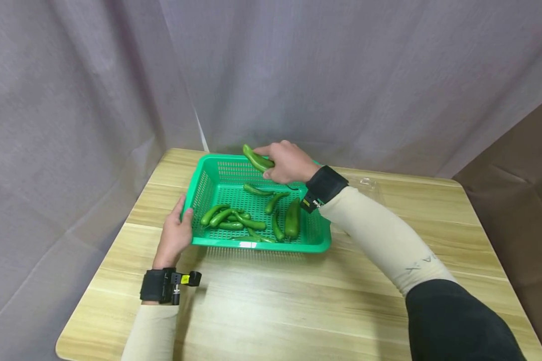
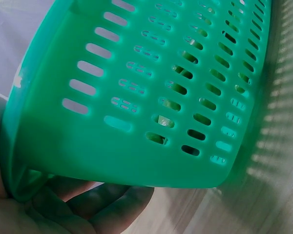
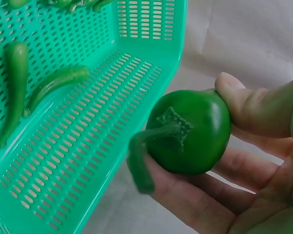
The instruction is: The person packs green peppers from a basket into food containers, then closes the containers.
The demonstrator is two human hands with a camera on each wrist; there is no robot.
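Note:
A green slotted basket sits on the wooden table with several green peppers lying in it. My right hand is above the basket's far rim and grips one long green pepper. The right wrist view shows that pepper's stem end pinched between thumb and fingers, beside the basket wall. My left hand grips the basket's near left corner, thumb on the rim. In the left wrist view the basket's outer wall fills the frame above my fingers.
A grey curtain hangs behind and to the left of the table. A clear plastic box lies on the table just right of the basket, partly behind my right forearm. A brown surface stands at the right.

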